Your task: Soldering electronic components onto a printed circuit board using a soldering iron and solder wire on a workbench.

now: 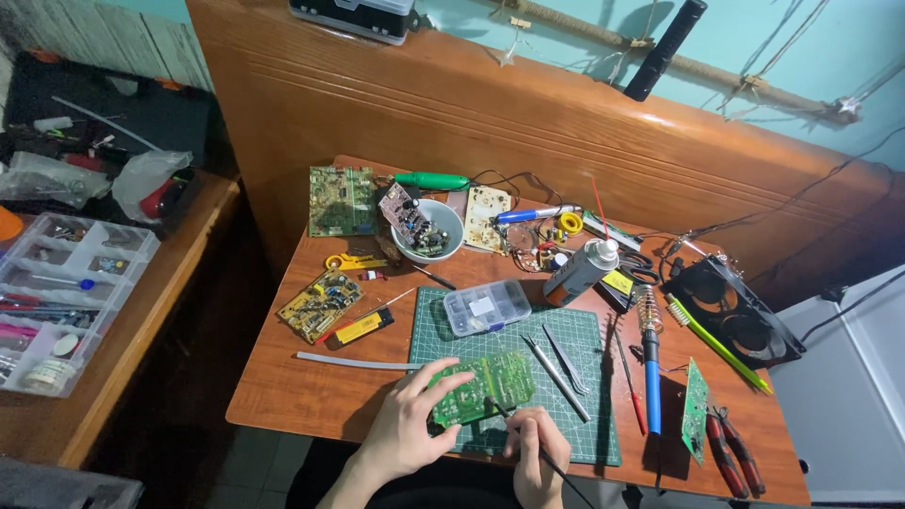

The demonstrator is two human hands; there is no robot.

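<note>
Down low, left hand (407, 424) curled, gripping green circuit board (483, 386) on cutting mat (566, 339). Right hand (535, 454) fisted round thin dark tool (528, 441), tip at board edge. Tool's tail runs out of frame.

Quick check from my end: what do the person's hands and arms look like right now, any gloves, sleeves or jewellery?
Both are bare. The left hand shows no glove, and its forearm is uncovered down to the frame edge, with no sleeve in view. The right hand is also ungloved. No ring, watch or bracelet can be seen on either, though the view is small.
</note>
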